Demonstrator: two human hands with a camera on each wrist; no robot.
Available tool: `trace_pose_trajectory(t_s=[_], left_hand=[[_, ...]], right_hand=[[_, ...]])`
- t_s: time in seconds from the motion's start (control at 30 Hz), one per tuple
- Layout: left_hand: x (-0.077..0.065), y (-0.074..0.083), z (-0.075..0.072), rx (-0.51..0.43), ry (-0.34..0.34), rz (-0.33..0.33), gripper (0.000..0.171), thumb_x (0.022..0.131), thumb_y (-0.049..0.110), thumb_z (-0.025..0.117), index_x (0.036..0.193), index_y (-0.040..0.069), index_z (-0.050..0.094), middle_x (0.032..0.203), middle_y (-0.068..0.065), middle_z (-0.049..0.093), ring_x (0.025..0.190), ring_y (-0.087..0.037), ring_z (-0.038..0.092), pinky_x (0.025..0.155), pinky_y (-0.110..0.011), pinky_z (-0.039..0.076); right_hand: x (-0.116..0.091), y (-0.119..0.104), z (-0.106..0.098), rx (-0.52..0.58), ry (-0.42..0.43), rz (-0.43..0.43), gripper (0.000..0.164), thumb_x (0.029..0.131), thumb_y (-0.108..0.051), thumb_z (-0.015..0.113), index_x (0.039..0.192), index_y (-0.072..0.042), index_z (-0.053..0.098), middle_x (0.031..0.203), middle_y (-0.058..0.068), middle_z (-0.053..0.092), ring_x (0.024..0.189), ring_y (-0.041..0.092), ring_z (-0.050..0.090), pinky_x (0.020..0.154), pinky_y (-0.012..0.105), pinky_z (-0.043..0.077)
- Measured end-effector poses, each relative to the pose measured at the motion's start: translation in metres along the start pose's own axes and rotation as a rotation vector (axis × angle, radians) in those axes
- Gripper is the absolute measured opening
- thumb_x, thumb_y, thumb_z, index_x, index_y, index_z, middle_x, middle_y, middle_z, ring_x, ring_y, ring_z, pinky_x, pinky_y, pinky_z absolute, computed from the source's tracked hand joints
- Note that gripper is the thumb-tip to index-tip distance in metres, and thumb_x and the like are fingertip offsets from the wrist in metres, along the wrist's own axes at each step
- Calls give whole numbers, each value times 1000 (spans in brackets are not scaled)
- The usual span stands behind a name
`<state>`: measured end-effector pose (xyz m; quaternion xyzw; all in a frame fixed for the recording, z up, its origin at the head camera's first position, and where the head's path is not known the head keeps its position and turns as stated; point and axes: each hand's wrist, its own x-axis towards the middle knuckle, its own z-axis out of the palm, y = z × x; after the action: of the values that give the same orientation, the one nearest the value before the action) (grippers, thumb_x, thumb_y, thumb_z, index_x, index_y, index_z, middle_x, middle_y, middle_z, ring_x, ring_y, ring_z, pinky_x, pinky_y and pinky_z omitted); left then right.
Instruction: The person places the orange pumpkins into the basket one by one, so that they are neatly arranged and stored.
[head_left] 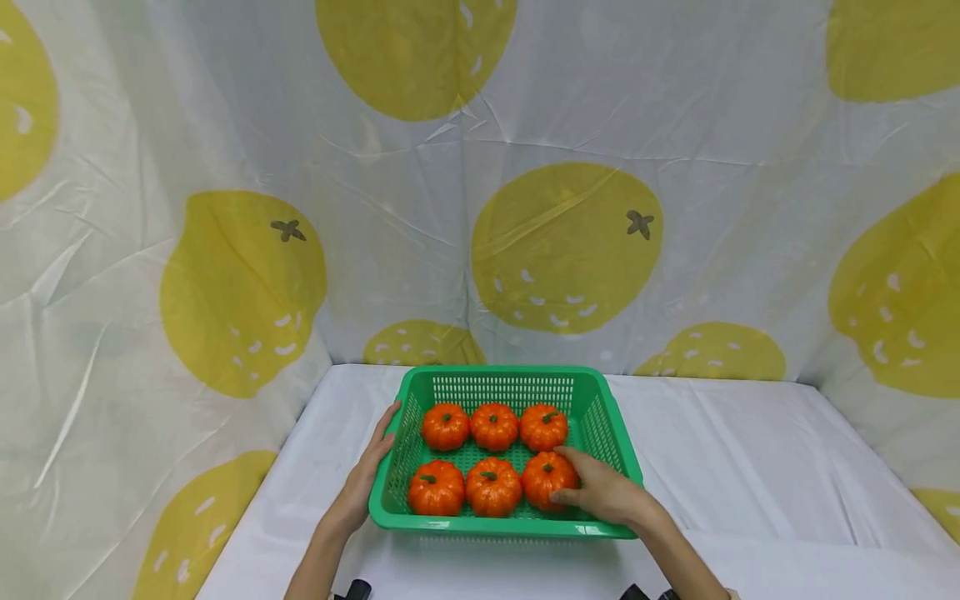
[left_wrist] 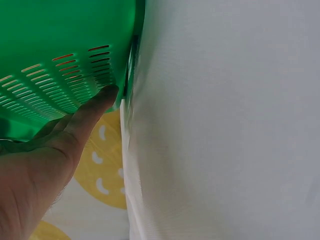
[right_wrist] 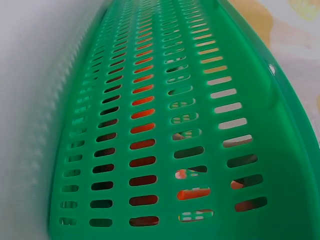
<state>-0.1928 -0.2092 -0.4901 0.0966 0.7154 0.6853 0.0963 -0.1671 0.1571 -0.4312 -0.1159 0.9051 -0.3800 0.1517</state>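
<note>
A green plastic basket (head_left: 506, 523) with slotted walls stands on the white cloth, holding small orange pumpkins in two rows of three. My right hand (head_left: 603, 492) reaches over the right front corner and grips the front-right pumpkin (head_left: 549, 479), thumb on its near side and fingers over the far side. In the right wrist view the basket's slotted wall (right_wrist: 165, 115) hides this hand. My left hand (head_left: 363, 479) lies along the basket's left side. Its fingers stretch out against the outer wall (left_wrist: 55, 30) in the left wrist view.
The table (head_left: 720, 458) is covered in white cloth, which extends on both sides of the basket. Behind and to the left hangs a curtain (head_left: 405, 250) printed with yellow lemons. Middle pumpkins (head_left: 492, 487) sit close beside the gripped one.
</note>
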Motion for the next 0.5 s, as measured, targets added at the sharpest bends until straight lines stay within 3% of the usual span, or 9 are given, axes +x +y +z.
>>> trace_pose_trajectory(t_s=[0.5], left_hand=[[-3, 1, 2, 4, 0, 5, 54, 113, 43, 19, 166, 38, 10, 176, -3, -4, 162, -38, -8, 123, -72, -4]], right_hand=[[1, 2, 5, -19, 52, 14, 70, 88, -23, 82, 148, 0, 54, 149, 30, 54, 140, 50, 48, 112, 65, 40]])
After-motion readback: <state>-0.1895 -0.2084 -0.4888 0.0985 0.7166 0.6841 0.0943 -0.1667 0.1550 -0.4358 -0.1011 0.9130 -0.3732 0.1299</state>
